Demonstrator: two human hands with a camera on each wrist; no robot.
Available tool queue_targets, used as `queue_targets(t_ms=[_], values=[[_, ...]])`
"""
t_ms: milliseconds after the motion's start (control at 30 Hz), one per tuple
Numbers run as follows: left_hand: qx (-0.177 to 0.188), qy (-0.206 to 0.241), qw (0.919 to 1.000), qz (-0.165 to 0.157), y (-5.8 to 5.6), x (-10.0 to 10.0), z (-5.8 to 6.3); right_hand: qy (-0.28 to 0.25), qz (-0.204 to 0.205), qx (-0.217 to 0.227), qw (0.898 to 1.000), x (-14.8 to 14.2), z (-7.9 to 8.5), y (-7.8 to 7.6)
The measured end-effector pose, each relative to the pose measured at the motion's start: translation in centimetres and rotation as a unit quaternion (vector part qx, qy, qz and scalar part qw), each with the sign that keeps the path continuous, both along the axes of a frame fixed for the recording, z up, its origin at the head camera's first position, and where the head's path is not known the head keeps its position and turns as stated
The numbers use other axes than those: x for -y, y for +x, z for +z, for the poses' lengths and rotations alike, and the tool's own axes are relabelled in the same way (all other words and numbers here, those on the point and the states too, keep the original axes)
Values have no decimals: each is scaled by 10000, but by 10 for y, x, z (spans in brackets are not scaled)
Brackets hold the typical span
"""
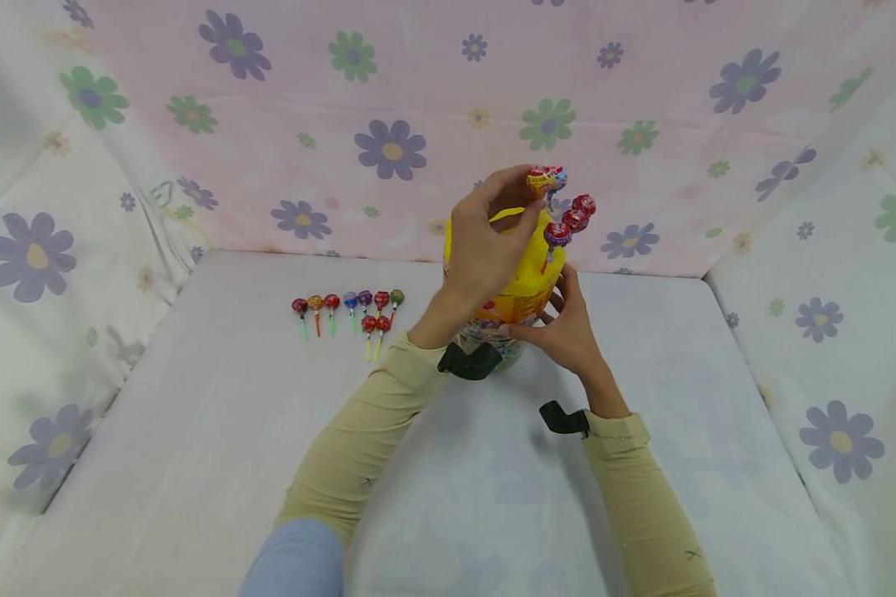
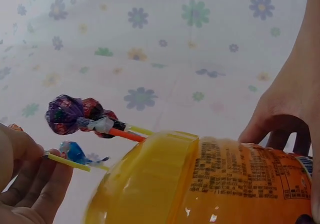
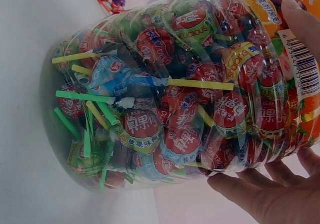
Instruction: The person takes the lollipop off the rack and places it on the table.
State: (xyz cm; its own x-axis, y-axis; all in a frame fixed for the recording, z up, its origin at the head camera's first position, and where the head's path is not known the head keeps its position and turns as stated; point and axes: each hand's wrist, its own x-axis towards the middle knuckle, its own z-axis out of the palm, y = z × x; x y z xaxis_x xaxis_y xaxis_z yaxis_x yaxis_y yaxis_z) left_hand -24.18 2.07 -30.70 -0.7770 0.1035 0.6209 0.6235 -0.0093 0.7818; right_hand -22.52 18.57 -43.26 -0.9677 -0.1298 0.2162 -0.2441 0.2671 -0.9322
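Note:
My left hand pinches a yellow-and-red wrapped lollipop by its yellow stick, over the top of a plastic jar. The jar's domed yellow lid has several lollipops standing out of it, among them a purple one and a blue one. My right hand grips the side of the jar, thumb on the near side and fingers round the far side. Through the clear wall of the jar, many wrapped lollipops show in the right wrist view.
Left of the jar, several lollipops lie in rows on the white-covered table, sticks toward me. A flowered cloth hangs behind the table, and similar cloth stands along both sides.

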Motion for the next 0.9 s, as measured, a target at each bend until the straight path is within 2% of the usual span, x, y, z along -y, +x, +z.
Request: queue_targets(t_ms=[200, 567, 733, 900], values=[[-145, 615, 9976, 287, 3, 26, -3, 21, 2, 5, 10000, 1, -2, -1], [-206, 722, 9916, 1050, -2, 89, -22, 8, 74, -92, 9999, 0, -4, -1], [113, 708, 9892, 1275, -3, 117, -37, -34, 98, -144, 9998, 1, -4, -1], [758, 494, 9830, 1597, 1, 139, -64, -80, 108, -146, 9998, 1, -4, 0]])
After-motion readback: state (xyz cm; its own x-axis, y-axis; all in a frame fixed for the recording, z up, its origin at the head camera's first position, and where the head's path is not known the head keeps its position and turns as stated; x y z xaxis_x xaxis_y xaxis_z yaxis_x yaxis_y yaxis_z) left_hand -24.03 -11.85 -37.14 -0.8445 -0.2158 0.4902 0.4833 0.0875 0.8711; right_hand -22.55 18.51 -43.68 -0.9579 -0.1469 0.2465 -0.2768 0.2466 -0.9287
